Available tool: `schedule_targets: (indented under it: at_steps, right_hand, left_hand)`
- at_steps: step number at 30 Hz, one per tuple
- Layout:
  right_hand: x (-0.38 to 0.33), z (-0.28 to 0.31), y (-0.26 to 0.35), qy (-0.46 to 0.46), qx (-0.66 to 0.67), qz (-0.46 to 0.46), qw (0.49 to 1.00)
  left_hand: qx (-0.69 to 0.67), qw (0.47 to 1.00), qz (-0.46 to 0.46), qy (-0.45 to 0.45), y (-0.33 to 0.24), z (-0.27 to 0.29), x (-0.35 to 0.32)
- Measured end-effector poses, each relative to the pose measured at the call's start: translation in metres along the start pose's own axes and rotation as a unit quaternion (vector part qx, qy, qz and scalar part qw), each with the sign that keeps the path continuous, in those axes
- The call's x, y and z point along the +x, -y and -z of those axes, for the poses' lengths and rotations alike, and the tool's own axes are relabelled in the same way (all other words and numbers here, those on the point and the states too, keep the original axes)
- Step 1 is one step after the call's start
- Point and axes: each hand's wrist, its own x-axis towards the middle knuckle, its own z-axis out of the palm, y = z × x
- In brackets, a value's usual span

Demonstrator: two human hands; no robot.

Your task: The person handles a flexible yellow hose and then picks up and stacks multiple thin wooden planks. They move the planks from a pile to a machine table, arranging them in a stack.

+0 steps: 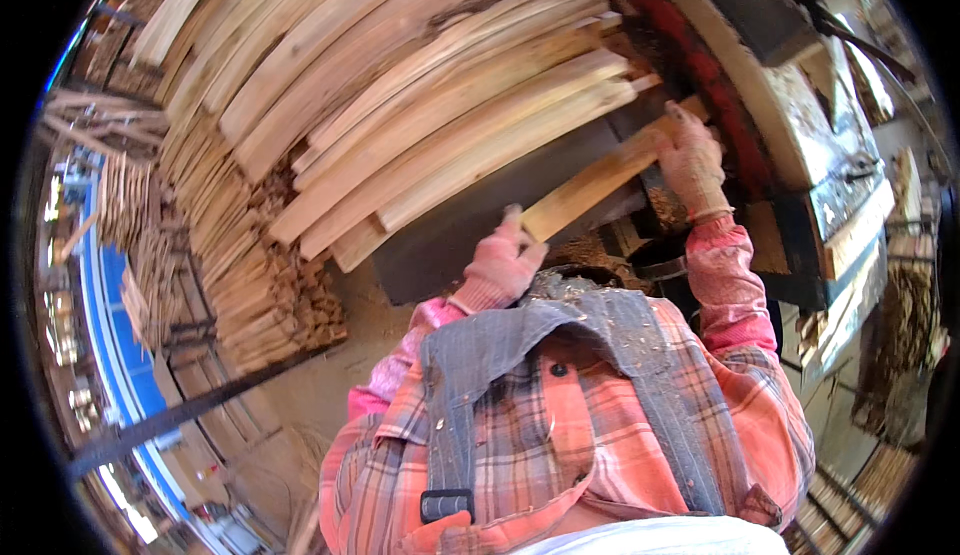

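Between my two gloved hands lies a short wooden board (595, 177), tilted so that its right end is farther off. My left hand (503, 262), in a pinkish knit glove, is closed at the board's near left end. At the far right end, my right hand (692, 160) has its fingers wrapped over the wood. Just beyond the board, a dark flat surface (450, 225) carries a wide row of long planks (480, 145) laid side by side. Some planks have bark-edged, rough sides.
A red-edged machine bed (715, 65) with a metal top runs along the right. Stacked thin slats (240, 255) stand at the left, beside a dark metal bar (190, 420). Sawdust and wood chips (600, 255) gather near my waist. More timber (900, 335) leans at the far right.
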Motion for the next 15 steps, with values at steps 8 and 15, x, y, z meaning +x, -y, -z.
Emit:
schedule_targets:
  at_steps: [8,15]
  right_hand:
    - [0.025,-0.009,0.032,-0.026,0.188,0.036,0.981]
    - [0.027,-0.009,0.064,0.009,0.293,-0.02,0.956]
  left_hand:
    - [-0.281,0.924,-0.033,-0.258,0.045,0.069,-0.057]
    - [-0.351,0.882,0.002,-0.314,0.025,0.095,-0.051]
